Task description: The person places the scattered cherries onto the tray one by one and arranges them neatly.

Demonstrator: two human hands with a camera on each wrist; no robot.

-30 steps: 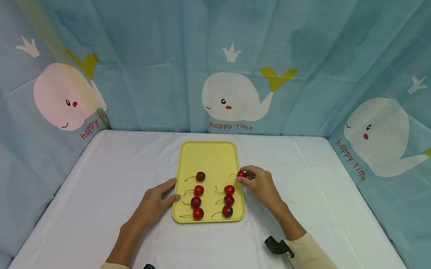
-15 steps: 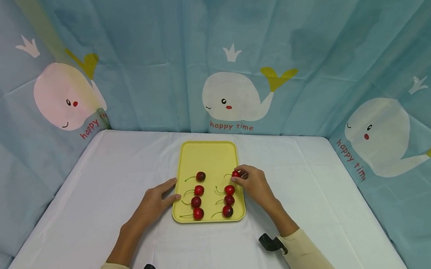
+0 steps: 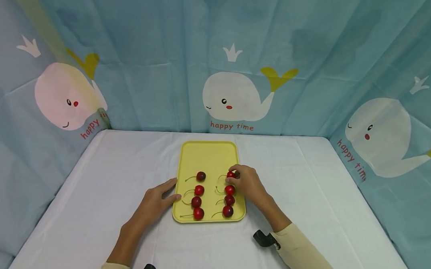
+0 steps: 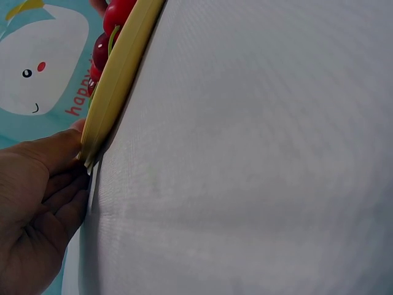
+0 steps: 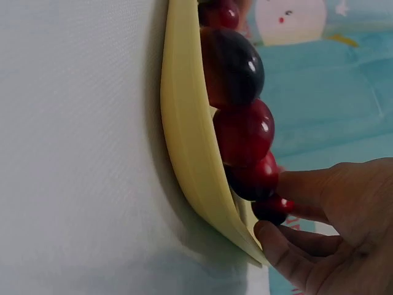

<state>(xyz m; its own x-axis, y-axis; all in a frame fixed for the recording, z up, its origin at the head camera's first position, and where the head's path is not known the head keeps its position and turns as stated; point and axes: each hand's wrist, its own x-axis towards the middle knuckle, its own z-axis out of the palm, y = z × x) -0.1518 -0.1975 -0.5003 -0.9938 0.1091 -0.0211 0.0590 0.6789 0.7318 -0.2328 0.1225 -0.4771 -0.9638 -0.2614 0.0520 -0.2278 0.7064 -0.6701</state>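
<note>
A yellow tray (image 3: 209,154) lies on the white-covered table, bearing two columns of red cherries with green stems. My right hand (image 3: 249,184) pinches a cherry (image 3: 230,174) between thumb and fingertips, at the head of the right-hand column. In the right wrist view this cherry (image 5: 273,209) sits low between the fingertips, near the tray rim. Just below it in the head view lies another cherry (image 3: 230,190). My left hand (image 3: 154,200) touches the tray's left rim with thumb and forefinger extended; the left wrist view has its other fingers loosely bent beside the rim.
Opposite, the left column ends with a dark cherry (image 3: 201,176). A blue curtain (image 3: 145,93) printed with whales surrounds the table's back and sides. White cloth (image 3: 297,179) spreads around the tray. Black camera mounts (image 3: 265,238) sit at both sleeves.
My right hand has moved left with the pinched cherry, from the tray's right rim to above the right column. The left hand and the tray stay where they were.
</note>
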